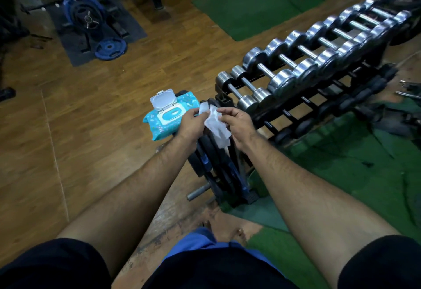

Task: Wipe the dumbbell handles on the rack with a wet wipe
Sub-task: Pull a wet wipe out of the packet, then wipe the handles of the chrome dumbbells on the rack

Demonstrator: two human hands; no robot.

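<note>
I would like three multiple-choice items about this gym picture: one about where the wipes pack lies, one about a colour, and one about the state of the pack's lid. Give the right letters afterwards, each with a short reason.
1. Where does the wipes pack lie?
A. On the top row of the dumbbell rack
B. On top of the upright weight plates, left of the dumbbell rack
C. On the green mat

2. What colour is the wet wipe?
A. White
B. Yellow
C. Red

3. In what state is the pack's lid?
A. Shut flat
C. Torn off and on the floor
B. Flipped open

Answers:
1 B: the pack rests on the dark weight plates beside the dumbbell rack.
2 A: the sheet held between the left hand and the right hand is white.
3 B: the white lid stands up behind the opening.
</note>
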